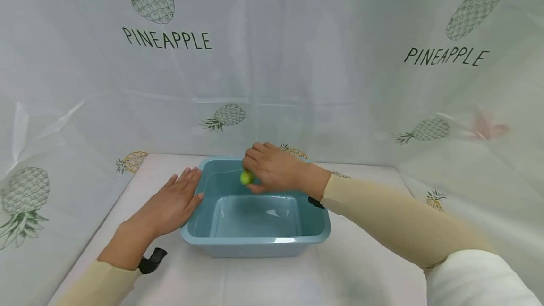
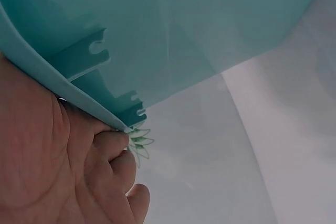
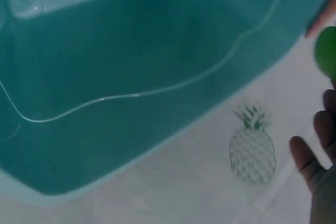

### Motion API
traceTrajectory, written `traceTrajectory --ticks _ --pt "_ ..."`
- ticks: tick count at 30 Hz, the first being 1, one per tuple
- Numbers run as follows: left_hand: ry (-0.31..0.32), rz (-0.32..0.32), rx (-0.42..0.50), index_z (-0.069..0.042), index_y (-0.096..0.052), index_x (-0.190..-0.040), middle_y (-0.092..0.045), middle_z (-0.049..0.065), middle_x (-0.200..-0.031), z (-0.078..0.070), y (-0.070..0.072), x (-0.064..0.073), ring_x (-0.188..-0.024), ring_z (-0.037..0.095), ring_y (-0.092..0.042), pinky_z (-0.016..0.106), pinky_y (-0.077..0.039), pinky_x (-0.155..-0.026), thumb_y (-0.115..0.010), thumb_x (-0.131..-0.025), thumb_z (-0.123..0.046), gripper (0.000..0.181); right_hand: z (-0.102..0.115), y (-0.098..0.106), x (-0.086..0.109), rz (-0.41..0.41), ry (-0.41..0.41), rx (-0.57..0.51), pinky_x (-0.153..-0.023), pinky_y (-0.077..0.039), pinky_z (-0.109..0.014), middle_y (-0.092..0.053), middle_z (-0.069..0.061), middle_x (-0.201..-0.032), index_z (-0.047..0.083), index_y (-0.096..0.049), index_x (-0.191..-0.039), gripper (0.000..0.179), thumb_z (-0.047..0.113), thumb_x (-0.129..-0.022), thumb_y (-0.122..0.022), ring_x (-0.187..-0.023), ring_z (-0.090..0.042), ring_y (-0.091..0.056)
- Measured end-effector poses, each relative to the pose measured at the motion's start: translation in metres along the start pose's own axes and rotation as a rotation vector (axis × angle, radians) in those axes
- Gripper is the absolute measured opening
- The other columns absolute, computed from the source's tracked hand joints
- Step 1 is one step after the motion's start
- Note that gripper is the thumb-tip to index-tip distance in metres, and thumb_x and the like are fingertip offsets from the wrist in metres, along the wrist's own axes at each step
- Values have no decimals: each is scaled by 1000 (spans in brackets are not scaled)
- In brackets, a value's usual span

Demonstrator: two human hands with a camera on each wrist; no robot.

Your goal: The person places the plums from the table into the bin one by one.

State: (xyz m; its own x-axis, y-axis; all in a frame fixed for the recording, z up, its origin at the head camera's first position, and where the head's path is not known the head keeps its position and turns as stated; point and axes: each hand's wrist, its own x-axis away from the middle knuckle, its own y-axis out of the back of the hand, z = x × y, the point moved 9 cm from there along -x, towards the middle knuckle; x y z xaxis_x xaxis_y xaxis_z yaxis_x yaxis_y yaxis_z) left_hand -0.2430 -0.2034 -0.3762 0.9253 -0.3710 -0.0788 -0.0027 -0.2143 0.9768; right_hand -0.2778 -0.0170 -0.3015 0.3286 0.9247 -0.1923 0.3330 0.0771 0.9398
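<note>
A light blue plastic basin [image 1: 257,241] stands on the table. My left hand [image 1: 172,204] rests along its left rim with the fingers extended; in the left wrist view, the palm [image 2: 37,156] touches the rim from outside. Over the back part of the basin, my right hand [image 1: 272,166] holds a small round green ball [image 1: 246,177] between thumb and fingers. At the right edge of the right wrist view, the green ball [image 3: 326,53] and some fingertips [image 3: 300,150] are partly cut off.
A pale cloth covers the table [image 1: 263,282]. Behind it hangs a whitish sheet [image 1: 297,60] printed with pineapples and lettering. A thin pale wavy line [image 3: 178,85] runs along the basin's inner wall; what it is, I cannot tell. Hook-like tabs [image 2: 86,53] sit under the rim.
</note>
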Motion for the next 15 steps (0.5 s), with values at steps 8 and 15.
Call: traceTrajectory --ticks 8,15 --pt "9 2 5 9 -28 -162 -29 26 -170 1 0 1 -159 47 -24 67 -22 -127 -46 -113 -34 68 26 -40 -14 34 155 114 -83 -48 -28 -60 4 -105 16 -59 -114 37 51 -105 -50 -95 -15 -53" --pt "3 4 2 9 -28 -162 -29 26 -170 1 0 0 -159 47 -24 66 -23 -127 -44 -113 -35 68 27 -68 -18 105 158 126 -82 -50 -29 -60 4 -105 17 -59 -113 36 52 -106 -49 -95 -14 -53"
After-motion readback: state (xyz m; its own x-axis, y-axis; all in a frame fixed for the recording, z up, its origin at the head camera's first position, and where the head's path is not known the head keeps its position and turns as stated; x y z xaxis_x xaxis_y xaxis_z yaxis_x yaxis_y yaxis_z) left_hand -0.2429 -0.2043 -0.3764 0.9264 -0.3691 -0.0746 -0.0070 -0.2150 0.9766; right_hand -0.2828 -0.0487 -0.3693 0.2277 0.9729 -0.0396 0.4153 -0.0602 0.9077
